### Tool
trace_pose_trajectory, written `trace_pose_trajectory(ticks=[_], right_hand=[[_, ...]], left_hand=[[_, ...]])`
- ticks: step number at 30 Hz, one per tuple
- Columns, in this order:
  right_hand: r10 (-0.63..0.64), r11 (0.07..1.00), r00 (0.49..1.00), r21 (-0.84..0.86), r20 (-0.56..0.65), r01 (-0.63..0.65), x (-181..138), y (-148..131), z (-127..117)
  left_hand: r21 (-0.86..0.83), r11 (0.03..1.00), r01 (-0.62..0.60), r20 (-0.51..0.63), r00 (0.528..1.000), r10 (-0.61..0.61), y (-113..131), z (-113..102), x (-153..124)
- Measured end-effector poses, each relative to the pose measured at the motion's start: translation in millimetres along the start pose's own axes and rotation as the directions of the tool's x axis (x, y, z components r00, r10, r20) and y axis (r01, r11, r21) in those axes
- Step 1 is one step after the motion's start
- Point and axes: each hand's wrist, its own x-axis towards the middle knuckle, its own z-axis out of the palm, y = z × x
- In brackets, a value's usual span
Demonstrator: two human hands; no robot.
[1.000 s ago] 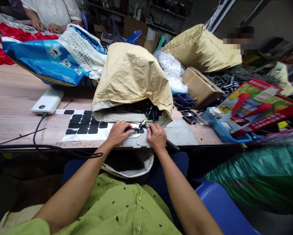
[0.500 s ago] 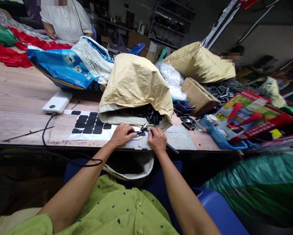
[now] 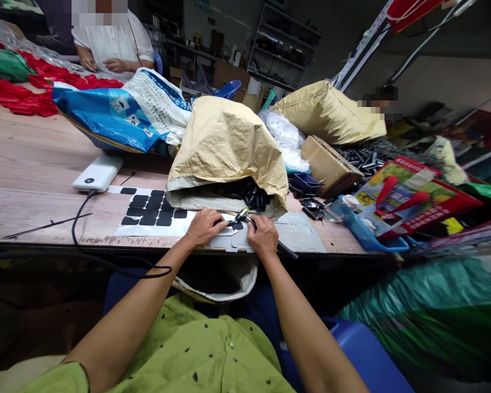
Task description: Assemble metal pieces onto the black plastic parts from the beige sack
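Note:
My right hand (image 3: pixel 263 236) is closed round the handle of a small hammer (image 3: pixel 242 214). Its shiny head points left, and the black grip sticks out below the hand. My left hand (image 3: pixel 205 227) pinches a small black piece (image 3: pixel 230 222) under the hammer head; its exact kind is too small to make out. Both hands rest at the table edge over a grey board (image 3: pixel 298 232). Just behind them a tan woven sack (image 3: pixel 232 139) lies with its mouth toward me, black parts (image 3: pixel 257 196) showing inside. Left of my left hand lies a white sheet with black stickers (image 3: pixel 149 208).
A white power bank (image 3: pixel 98 173) with a black cable stands at left, near a thin black strip (image 3: pixel 48 225). A blue bag (image 3: pixel 106 112) lies behind. At right are a blue tray (image 3: pixel 362 232) and a red bag (image 3: pixel 417 199). A person in white (image 3: pixel 114 46) sits opposite.
The view has shifted slightly. My hands keep nearly the same place, with the hammer head still by the black piece. The person opposite now shows both hands.

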Motion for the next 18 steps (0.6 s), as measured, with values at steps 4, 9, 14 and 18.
trace_pose_trajectory(ticks=[4,9,14,18], right_hand=[[-0.001,1.000,1.000,-0.023,-0.009,0.001,-0.9,-1.6,0.7],[-0.013,0.999,1.000,-0.048,-0.013,0.012,-0.8,-2.1,1.1],[-0.024,0.999,1.000,-0.047,-0.020,0.023,-0.2,-2.3,-0.5],[-0.026,0.998,1.000,-0.051,-0.017,0.025,-0.5,-2.4,-0.9]], left_hand=[[-0.009,1.000,-0.018,-0.012,1.000,0.018,-3.0,1.4,-1.4],[-0.006,0.999,-0.046,-0.022,0.999,0.046,2.3,-2.2,-1.8],[-0.157,0.970,-0.184,0.009,0.982,0.188,38.3,-4.7,-38.7],[-0.213,0.963,-0.166,0.274,0.936,0.222,50.3,19.3,-86.5]])
